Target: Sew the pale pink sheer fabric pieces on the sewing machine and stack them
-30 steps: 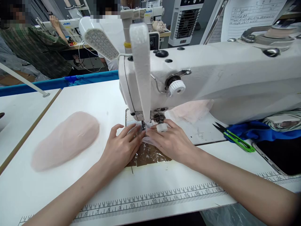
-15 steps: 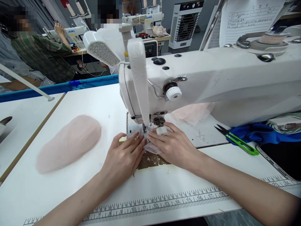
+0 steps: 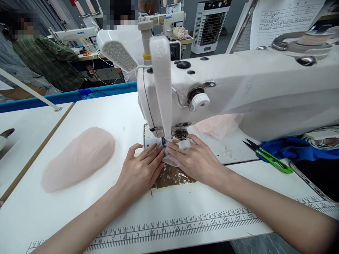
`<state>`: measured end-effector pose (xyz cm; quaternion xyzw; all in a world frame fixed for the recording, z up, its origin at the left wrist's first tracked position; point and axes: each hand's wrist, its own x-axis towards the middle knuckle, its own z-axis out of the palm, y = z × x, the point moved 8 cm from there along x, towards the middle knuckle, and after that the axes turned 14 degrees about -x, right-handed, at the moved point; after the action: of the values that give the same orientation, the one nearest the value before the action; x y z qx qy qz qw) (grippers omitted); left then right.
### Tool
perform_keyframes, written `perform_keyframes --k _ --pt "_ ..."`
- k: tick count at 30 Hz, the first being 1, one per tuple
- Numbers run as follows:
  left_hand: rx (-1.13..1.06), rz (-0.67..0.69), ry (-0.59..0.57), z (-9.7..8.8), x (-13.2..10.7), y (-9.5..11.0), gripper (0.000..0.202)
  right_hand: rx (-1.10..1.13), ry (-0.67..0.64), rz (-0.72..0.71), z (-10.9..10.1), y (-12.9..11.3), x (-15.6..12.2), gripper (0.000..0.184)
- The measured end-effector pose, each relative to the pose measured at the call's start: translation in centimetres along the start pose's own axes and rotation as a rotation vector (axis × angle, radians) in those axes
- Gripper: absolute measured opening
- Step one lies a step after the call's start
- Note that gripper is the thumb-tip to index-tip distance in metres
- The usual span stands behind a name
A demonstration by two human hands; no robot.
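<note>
My left hand (image 3: 140,171) lies flat on the table, fingers stretched toward the needle of the white sewing machine (image 3: 238,88). My right hand (image 3: 196,158) lies flat beside it, fingers pressing a small sheer piece of fabric (image 3: 172,160) under the presser foot (image 3: 164,143). A white thimble-like cap (image 3: 184,144) sits on a finger of my right hand. Both hands touch the sheer piece, and most of it is hidden under them. Brown tape (image 3: 172,176) covers the table below the hands.
A stack of pale pink sheer pieces (image 3: 79,157) lies to the left. More pink fabric (image 3: 217,125) sits behind the needle. Green thread snips (image 3: 270,160) and blue cloth (image 3: 296,150) lie at right. A printed ruler (image 3: 169,227) runs along the front edge. Two people work at machines behind.
Both hands stay at the needle, shifted slightly forward and right as the head view moves. The sheer piece stays under the fingers.
</note>
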<state>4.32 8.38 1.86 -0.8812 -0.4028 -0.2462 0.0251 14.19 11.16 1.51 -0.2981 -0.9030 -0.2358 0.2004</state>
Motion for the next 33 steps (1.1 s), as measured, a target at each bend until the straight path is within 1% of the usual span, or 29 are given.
perform_keyframes --k 6,16,21,22,23,26,27,28,29,31,33 --pt "0.008 0.003 0.007 -0.1 0.2 -0.2 0.026 -0.003 -0.029 -0.005 0.3 0.1 0.1 0.025" --pt "0.037 -0.003 -0.004 0.1 0.2 -0.4 0.026 -0.011 -0.059 0.018 0.6 0.3 0.1 0.032" --pt "0.083 -0.004 -0.007 0.3 -0.1 -0.1 0.029 0.082 -0.075 0.026 0.2 0.6 0.1 0.028" --pt "0.091 -0.003 -0.009 0.3 -0.1 0.0 0.030 0.111 -0.084 0.034 0.2 0.8 0.2 0.031" --pt "0.094 -0.002 -0.015 0.3 -0.2 0.0 0.032 0.134 -0.100 0.043 0.2 1.0 0.2 0.039" --pt "0.093 0.012 -0.053 0.2 -0.2 -0.5 0.037 0.151 -0.168 0.056 0.1 1.4 0.2 0.066" --pt "0.111 0.006 -0.054 -0.1 -0.3 -0.9 0.038 0.156 -0.184 0.049 0.0 1.4 0.2 0.072" --pt "0.147 -0.010 -0.041 -0.5 -0.3 -1.4 0.037 0.170 -0.184 0.044 -0.3 1.4 0.2 0.072" --pt "0.198 -0.030 -0.011 -1.1 -0.3 -1.8 0.035 0.188 -0.168 0.046 -0.6 1.5 0.3 0.068" --pt "0.301 -0.061 0.077 -2.4 -0.3 -2.1 0.027 0.201 -0.122 0.078 -1.1 1.8 0.3 0.051" --pt "0.298 -0.035 0.143 -3.1 -0.3 -1.4 0.024 0.142 -0.104 0.105 -1.1 2.2 0.3 0.032"
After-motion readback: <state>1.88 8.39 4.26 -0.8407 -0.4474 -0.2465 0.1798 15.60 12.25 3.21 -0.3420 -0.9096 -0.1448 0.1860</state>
